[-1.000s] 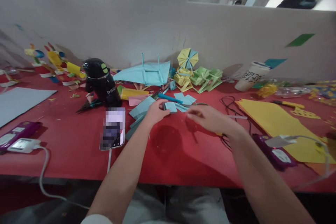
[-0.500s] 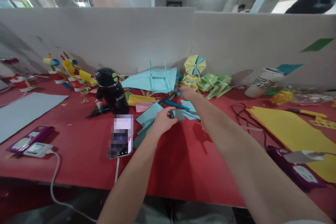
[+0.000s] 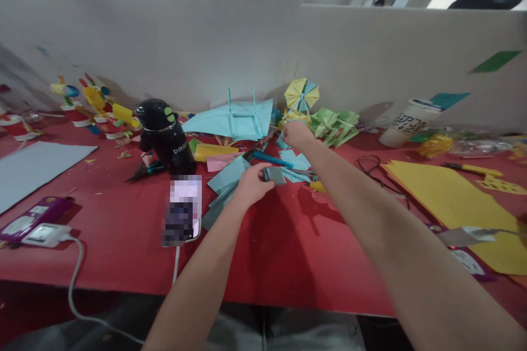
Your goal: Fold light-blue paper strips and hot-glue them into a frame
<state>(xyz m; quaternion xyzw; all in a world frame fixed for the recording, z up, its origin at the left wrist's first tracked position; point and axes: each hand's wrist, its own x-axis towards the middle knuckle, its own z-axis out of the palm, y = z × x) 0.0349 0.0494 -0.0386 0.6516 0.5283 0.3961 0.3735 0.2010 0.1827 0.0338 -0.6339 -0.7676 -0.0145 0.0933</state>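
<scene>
At the far left a grey sheet (image 3: 37, 167) lies flat on the red table (image 3: 267, 252). Near it, at the table's near edge, a purple box (image 3: 35, 214) lies beside a white charger (image 3: 43, 234) with a cable. Further right a black bottle (image 3: 167, 140) stands upright, and a phone (image 3: 183, 209) lies just near of it, its screen blurred.

The left hand (image 3: 251, 184) rests on the table at the middle and pinches a small folded blue paper (image 3: 274, 175) between thumb and fingers. This paper is just above the table, near a loose heap of blue sheets (image 3: 226, 178). A blue pen (image 3: 272, 159) lies just beyond it.

The right hand (image 3: 297, 134) reaches far, its arm crossing over the table. It is closed at the edge of the paper models, between a big blue model (image 3: 234, 118) and green folded pieces (image 3: 335, 126). What it grips I cannot tell. A yellow and blue fan (image 3: 302, 93) stands just behind it.

To the right a black cable (image 3: 373, 167) lies on the table, then a white cup (image 3: 401, 122) by the wall, and a big yellow sheet (image 3: 448, 197).
</scene>
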